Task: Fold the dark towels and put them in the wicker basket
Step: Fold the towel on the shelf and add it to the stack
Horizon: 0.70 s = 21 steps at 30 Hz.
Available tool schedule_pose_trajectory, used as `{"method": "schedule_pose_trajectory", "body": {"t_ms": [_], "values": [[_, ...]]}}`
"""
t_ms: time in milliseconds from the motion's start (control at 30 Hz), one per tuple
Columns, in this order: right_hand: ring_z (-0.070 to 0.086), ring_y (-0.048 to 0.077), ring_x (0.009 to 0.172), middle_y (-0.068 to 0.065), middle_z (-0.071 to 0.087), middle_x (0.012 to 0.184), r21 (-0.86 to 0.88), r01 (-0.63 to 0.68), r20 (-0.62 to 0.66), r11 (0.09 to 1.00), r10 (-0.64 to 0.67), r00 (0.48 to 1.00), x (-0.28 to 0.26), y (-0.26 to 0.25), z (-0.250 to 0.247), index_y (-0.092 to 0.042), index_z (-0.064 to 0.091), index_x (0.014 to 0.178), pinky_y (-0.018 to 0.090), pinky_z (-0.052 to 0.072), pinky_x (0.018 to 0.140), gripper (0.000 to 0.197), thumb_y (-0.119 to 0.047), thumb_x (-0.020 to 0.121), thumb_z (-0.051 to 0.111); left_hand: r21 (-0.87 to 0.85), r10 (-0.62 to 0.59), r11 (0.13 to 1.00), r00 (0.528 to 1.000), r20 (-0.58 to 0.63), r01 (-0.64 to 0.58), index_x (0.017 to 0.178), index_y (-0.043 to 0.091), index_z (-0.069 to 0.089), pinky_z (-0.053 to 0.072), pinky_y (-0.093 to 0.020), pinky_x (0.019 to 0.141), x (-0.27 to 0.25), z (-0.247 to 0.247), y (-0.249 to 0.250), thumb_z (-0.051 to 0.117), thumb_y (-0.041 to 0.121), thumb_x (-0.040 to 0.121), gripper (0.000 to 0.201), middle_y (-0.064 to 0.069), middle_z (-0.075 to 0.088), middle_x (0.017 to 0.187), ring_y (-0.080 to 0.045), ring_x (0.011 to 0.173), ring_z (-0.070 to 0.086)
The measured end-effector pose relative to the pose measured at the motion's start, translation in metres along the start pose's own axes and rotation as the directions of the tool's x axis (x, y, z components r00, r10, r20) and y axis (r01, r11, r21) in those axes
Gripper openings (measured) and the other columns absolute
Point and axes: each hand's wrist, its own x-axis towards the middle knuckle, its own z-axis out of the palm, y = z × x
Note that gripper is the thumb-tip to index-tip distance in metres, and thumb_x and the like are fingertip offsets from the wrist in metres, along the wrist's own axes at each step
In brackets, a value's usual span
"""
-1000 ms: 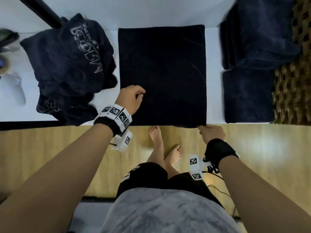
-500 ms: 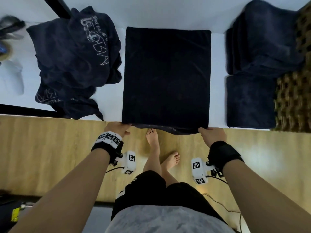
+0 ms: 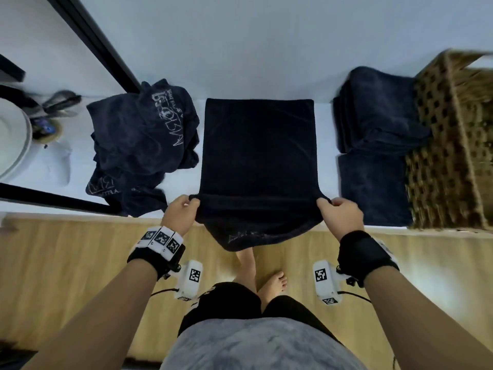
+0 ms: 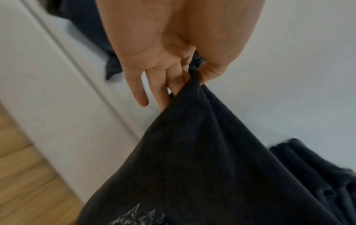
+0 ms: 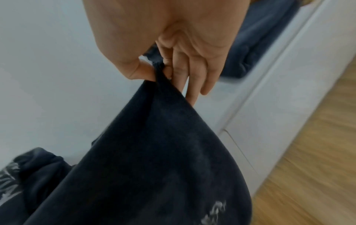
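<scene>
A dark towel (image 3: 258, 150) lies flat on the white table (image 3: 184, 182) in front of me, its near end lifted off the edge. My left hand (image 3: 184, 212) pinches the near left corner of the dark towel (image 4: 212, 152), and my right hand (image 3: 337, 212) pinches the near right corner of the dark towel (image 5: 154, 152). The lifted end sags between them, showing pale lettering. The wicker basket (image 3: 453, 145) stands at the table's right end. Beside it lie folded dark towels (image 3: 373, 188), one stack behind the other. A crumpled heap of dark towels (image 3: 141, 145) sits at the left.
A white plate (image 3: 13, 140) and small items lie at the far left of the table. A black frame bar (image 3: 90, 41) runs diagonally behind the heap. A white wall backs the table. Wooden floor (image 3: 66, 276) and my bare feet are below the table edge.
My left hand came off the towel's top to its near left corner. Both hands have since lifted the near end up off the table edge.
</scene>
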Motion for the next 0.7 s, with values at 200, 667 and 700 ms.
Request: {"method": "schedule_pose_trajectory", "body": {"t_ms": [200,667,700], "values": [[0.057,0.012,0.078,-0.009,0.064,0.079,0.134,0.133,-0.179,0.982,-0.108,0.978,0.024,-0.044,-0.019,-0.028,0.063,0.097,0.025,0.043,0.076,0.015,-0.028,0.082,0.065,-0.348,0.120,0.923,0.983,-0.140,-0.163,0.084,0.026,0.056,0.052,-0.036,0.068,0.015,-0.019,0.059,0.073,0.032,0.083,0.018,0.001,0.063,0.068,-0.017,0.067,0.060],[0.061,0.013,0.113,0.000,0.065,0.127,0.239,0.100,-0.045,0.966,-0.092,0.995,0.125,-0.095,0.011,-0.022,0.062,0.131,0.031,0.045,0.105,0.047,-0.019,0.085,0.069,-0.320,0.197,0.934,0.976,0.092,-0.158,0.141,0.021,0.049,0.044,-0.039,0.107,0.107,0.011,0.113,0.059,-0.003,0.091,0.056,-0.013,0.051,0.143,-0.021,0.129,0.052],[0.059,0.013,0.117,0.000,0.060,0.134,0.236,0.084,0.020,0.968,-0.092,0.996,0.128,-0.094,0.013,-0.022,0.056,0.137,0.033,0.044,0.107,0.055,-0.017,0.084,0.070,-0.278,0.193,0.950,0.969,0.156,-0.144,0.147,0.019,0.039,0.043,-0.036,0.107,0.109,0.014,0.113,0.058,-0.004,0.091,0.063,-0.013,0.043,0.149,-0.022,0.132,0.049]]}}
